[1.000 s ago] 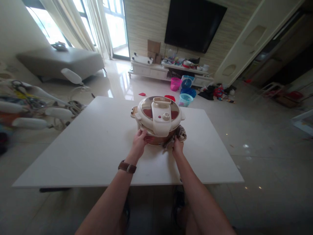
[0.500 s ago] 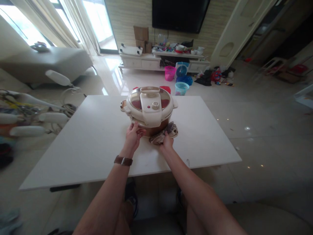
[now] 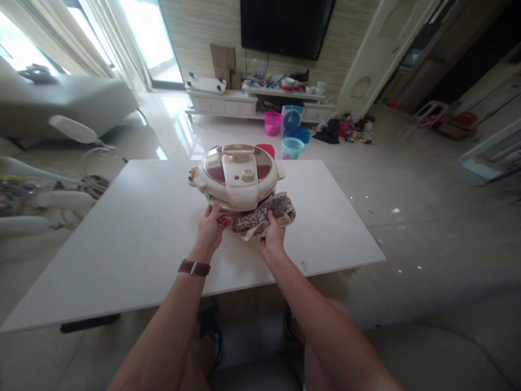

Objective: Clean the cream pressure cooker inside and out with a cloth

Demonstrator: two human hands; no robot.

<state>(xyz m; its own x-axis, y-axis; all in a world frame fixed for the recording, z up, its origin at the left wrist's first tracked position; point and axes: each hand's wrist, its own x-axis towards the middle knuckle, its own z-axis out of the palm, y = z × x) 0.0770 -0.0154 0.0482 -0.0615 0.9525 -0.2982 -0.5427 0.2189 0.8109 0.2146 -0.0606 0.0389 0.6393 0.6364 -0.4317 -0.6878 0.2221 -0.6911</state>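
A cream and brown electric pressure cooker (image 3: 240, 176) stands on the white table (image 3: 142, 239), its lid on, with a handle, a knob and a red button on top. My left hand (image 3: 210, 228) grips the cooker's lower front-left edge, thumb up and the other fingers curled in. My right hand (image 3: 273, 236) is closed on a folded, brown patterned cloth (image 3: 260, 217). The cloth lies against the cooker's front right side and hides much of the lower body.
Red things show behind the cooker. Past the table's far edge stand a light-blue basket (image 3: 292, 147), a pink basket (image 3: 273, 124) and a low white cabinet (image 3: 240, 107) loaded with items. White lamp arms (image 3: 77, 130) rise at the left.
My right hand has raised the cloth up the cooker's front, and more of its patterned face shows. My left hand stays at the cooker's edge. The view has shifted slightly right.
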